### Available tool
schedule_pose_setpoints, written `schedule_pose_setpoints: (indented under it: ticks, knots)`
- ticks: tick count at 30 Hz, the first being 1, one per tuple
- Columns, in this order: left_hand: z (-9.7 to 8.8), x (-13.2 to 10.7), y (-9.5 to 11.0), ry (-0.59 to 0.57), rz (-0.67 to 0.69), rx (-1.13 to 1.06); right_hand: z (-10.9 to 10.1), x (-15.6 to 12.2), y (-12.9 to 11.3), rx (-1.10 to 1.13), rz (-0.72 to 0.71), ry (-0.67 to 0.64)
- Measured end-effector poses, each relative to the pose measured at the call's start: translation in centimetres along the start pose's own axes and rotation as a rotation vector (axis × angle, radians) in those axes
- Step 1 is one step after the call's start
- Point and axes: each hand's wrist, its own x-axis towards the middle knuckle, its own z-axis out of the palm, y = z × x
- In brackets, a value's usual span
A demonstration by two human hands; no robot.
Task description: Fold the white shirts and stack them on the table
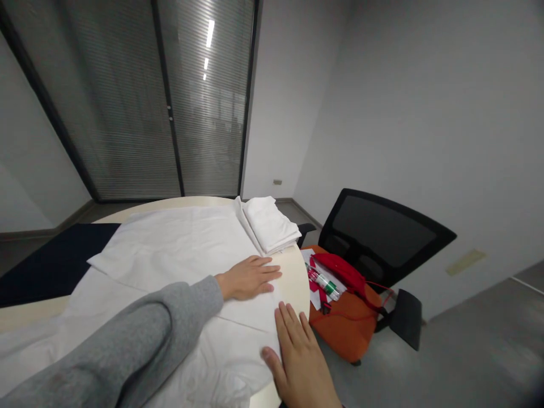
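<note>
A large white cloth (170,255) lies spread over a round beige table (295,277). My left hand (250,277), in a grey sleeve, rests flat on the cloth near its right edge, fingers stretched out. Nearer to me, my right hand (297,357) also lies flat with straight fingers, pressing the cloth's right edge by the table's rim. Neither hand holds anything. A folded stack of white cloth (270,224) sits at the far right of the table, beyond my left hand.
A dark blue cloth (51,260) lies on the table's left. Right of the table stands an office chair with a black mesh back (382,232) and orange seat (348,328), carrying a red pouch (340,269), papers and a bottle (323,281). Blinds cover the glass wall (170,102) behind.
</note>
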Motion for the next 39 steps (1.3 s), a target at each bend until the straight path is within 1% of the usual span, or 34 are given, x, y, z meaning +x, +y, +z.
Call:
schedule_pose_setpoints:
  ticks: [3,6,9,11,13,15,17,19,21,24,26,28,29,31,33,34,36,38,39]
  knots:
    - [0.9,-0.7,-1.3,-0.038,-0.063,-0.004,0.5,-1.2,0.4,-0.017,0.016,0.031]
    - [0.9,-0.9,-2.1,-0.08,-0.103,-0.014,0.7,-2.0,0.5,-0.04,0.021,0.062]
    - [0.8,-0.7,-2.0,-0.103,-0.122,-0.018,0.9,-2.8,0.4,-0.058,0.033,0.087]
    - [0.8,-0.7,-1.8,-0.097,-0.129,-0.016,0.7,-2.9,0.1,-0.063,0.052,0.106]
    - [0.9,-0.7,-1.5,-0.083,-0.13,-0.006,0.0,-2.3,-0.4,-0.063,0.081,0.124]
    - [1.1,-0.7,-1.4,-0.07,-0.131,0.008,-1.0,-0.9,-1.1,-0.055,0.1,0.115]
    - [1.3,-0.7,-1.5,-0.065,-0.127,0.017,-1.8,1.1,-1.8,-0.02,0.069,0.058]
    - [1.3,-0.7,-1.6,-0.054,-0.127,0.016,-1.9,2.7,-2.3,0.036,0.022,-0.01]
    - [1.3,-0.8,-1.7,-0.032,-0.126,0.002,-1.4,3.4,-2.2,0.075,0.007,-0.055]
    - [0.9,-0.9,-1.7,-0.012,-0.123,-0.022,0.0,2.8,-1.5,0.07,-0.012,-0.085]
    - [0.5,-0.9,-1.5,-0.03,-0.123,-0.028,0.7,2.2,-0.9,0.052,-0.041,-0.075]
    - [0.0,-0.8,-1.0,-0.04,-0.125,-0.026,1.2,1.9,-0.6,0.047,-0.059,-0.038]
    - [-0.3,-0.8,-0.6,-0.029,-0.124,-0.024,1.3,1.9,-0.5,0.05,-0.062,-0.02]
    - [-1.4,-1.2,0.5,0.03,-0.125,-0.02,1.5,2.1,-0.5,0.055,-0.068,-0.002]
    - [-3.4,-2.3,2.0,0.113,-0.159,-0.033,1.7,2.3,-0.6,0.046,-0.073,-0.002]
    - [-4.7,-3.4,2.9,0.15,-0.203,-0.048,1.8,2.4,-0.6,0.035,-0.078,0.0]
    - [-7.8,-7.0,4.5,0.209,-0.363,-0.107,2.1,2.4,-0.5,0.013,-0.091,0.012]
    - [-11.0,-12.3,5.9,0.287,-0.611,-0.206,2.3,2.3,-0.4,-0.001,-0.101,0.029]
    - [-12.4,-15.5,6.5,0.359,-0.743,-0.259,2.5,2.3,-0.4,-0.005,-0.103,0.036]
